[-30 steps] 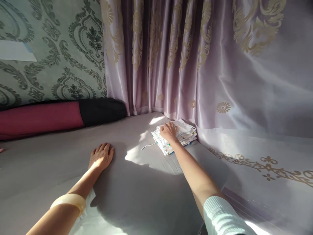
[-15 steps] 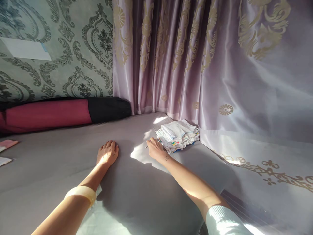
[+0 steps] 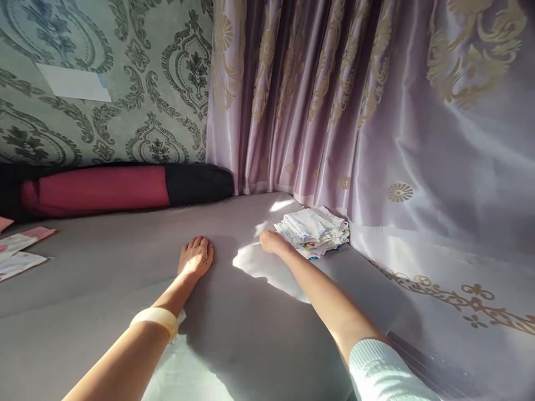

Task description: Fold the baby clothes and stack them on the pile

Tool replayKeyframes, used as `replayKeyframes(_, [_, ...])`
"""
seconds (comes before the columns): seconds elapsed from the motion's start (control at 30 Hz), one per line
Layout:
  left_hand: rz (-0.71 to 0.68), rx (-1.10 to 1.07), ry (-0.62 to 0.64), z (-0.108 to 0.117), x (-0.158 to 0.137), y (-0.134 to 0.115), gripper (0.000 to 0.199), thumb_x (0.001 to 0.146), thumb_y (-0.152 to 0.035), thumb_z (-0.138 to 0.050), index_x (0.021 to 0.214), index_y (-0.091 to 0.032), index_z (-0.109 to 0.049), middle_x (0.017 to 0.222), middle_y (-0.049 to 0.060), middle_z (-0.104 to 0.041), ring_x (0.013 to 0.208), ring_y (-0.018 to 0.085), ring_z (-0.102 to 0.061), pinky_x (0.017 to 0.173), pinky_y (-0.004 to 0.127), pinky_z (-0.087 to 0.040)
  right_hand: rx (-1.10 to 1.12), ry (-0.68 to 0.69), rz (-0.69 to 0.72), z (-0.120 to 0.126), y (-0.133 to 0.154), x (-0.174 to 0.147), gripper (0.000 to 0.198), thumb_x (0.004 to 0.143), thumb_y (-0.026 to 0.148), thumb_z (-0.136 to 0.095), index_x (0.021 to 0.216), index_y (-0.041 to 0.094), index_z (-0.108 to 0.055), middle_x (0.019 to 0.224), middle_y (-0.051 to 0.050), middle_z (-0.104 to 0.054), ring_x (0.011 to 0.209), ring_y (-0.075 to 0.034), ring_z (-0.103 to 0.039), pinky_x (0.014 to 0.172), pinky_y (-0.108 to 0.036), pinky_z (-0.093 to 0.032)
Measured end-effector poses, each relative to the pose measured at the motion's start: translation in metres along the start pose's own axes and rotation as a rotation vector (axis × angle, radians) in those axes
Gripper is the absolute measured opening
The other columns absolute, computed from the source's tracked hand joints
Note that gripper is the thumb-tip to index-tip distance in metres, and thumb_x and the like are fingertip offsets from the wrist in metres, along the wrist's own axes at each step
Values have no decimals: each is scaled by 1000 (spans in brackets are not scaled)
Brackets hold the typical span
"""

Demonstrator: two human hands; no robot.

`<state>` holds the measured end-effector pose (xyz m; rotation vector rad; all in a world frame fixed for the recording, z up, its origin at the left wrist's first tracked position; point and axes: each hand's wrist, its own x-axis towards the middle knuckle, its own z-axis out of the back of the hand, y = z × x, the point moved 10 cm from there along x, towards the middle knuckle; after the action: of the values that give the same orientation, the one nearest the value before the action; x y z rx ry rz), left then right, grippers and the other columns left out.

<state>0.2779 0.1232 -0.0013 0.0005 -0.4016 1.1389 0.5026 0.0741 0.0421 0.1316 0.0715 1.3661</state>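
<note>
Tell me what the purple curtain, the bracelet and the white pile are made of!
White pile: matt cloth, probably cotton, judging by its soft, crumpled layers. Purple curtain: smooth, satiny fabric, maybe polyester; its folds shine. Bracelet: hard-looking, perhaps stone or plastic; it's a thick, smooth ring.

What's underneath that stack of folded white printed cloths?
The stack of folded white printed cloths rests on a grey fabric sheet; a blue edge peeks out at its bottom. The rest of that blue layer, and the sheet directly beneath, are covered.

Home, likely a bedroom: before me a grey-sheeted bed (image 3: 259,328), long purple curtains (image 3: 376,161) (gold-patterned), damask wallpaper (image 3: 144,61) alongside.
</note>
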Motion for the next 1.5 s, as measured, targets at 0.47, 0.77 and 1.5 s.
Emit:
replayKeyframes(0.47, [6, -13, 3, -1, 0, 0, 39, 96, -24, -34, 117, -10, -63, 131, 19, -62, 123, 31, -55, 102, 43, -42, 71, -20, 293, -38, 98, -14, 44, 95, 13, -37, 136, 15, -52, 152, -12, -44, 136, -18, -44, 110, -27, -35])
replayKeyframes(0.77, [303, -487, -28, 6, 2, 35, 36, 82, -9, -46, 108, -15, -70, 119, 14, -66, 116, 27, -57, 102, 37, -43, 75, -23, 441, -64, 158, -42, 34, 98, 18, -36, 122, 13, -60, 139, -16, -55, 128, -24, -51, 106, -36, -40])
replayKeyframes(1.5, [709, -1037, -222, 19, -22, 201, 19, 75, -14, -59, 89, -15, -73, 74, 4, -67, 69, 15, -63, 68, 27, -53, -49, -373, 544, -93, 181, -66, 51, 99, 32, -25, 133, 10, -55, 140, -20, -54, 134, -33, -47, 109, -50, -37])
